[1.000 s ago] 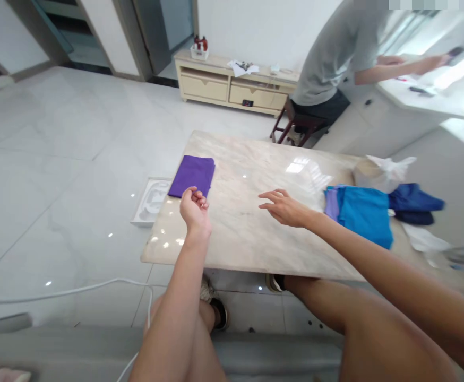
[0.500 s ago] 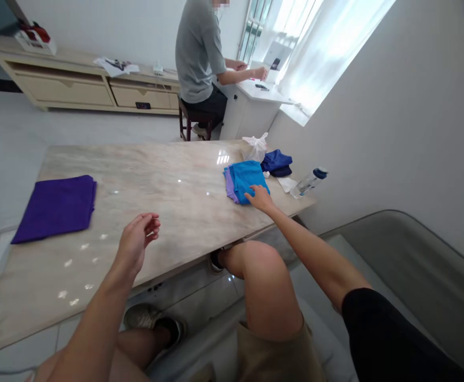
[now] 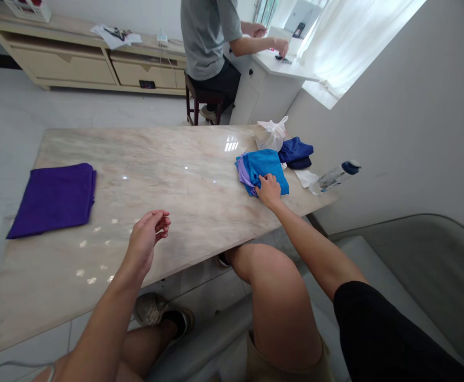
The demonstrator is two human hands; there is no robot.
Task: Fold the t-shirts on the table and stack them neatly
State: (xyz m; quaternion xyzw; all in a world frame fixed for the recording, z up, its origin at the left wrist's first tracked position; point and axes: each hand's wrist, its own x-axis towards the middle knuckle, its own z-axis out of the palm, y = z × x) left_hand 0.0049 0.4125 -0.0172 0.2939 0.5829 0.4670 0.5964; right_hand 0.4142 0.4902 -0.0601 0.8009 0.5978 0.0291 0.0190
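My open right grip [image 3: 269, 191] presses the folded blue cloth [image 3: 261, 165] steady, while my loose left grip [image 3: 146, 239] hovers open above the marble counter [image 3: 168, 180].

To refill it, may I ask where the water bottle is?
In the head view, the water bottle lies at the marble table's right end, beside a white cloth.

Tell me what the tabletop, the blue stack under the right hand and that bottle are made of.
The tabletop looks like polished marble or similar stone: veined, with glossy reflections. The blue folded stack seems soft fabric: matte, creased, yielding under the right hand. The bottle looks like clear plastic, with a dark blue cap; glass can't be ruled out.
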